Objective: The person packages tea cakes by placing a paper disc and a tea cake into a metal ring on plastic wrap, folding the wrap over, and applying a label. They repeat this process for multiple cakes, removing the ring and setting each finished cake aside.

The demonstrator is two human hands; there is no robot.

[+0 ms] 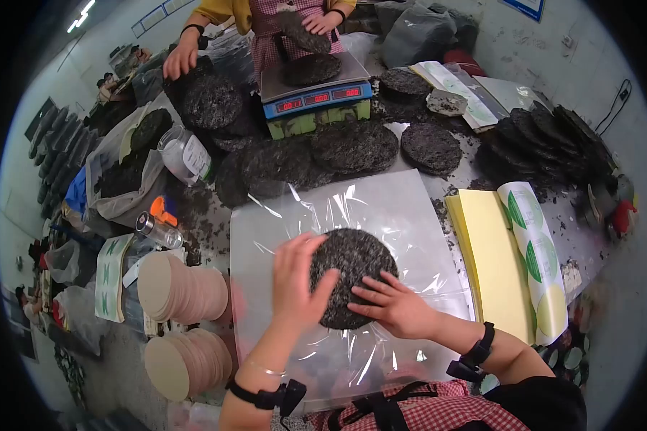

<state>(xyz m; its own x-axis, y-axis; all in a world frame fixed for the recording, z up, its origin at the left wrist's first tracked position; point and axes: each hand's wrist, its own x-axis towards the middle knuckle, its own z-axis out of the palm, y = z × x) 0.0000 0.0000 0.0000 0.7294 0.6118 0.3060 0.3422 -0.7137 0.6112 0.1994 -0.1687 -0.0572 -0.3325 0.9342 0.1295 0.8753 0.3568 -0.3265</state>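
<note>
A round dark flat disc (354, 262) lies on clear plastic sheets (266, 230) at the middle of the table. My left hand (298, 280) is at the disc's left edge, fingers apart, thumb over its face. My right hand (395, 305) rests on its lower right part with the fingers spread. Neither hand is wrapped round anything. Above the sheets, more dark discs (356, 147) lie in an overlapping row.
Two stacks of round tan sheets (183, 287) stand left, near a bottle (158, 230). Yellow paper (492, 266) and a printed roll (535, 258) lie right. Across the table, a person (287, 29) handles dark discs by a scale (316, 97).
</note>
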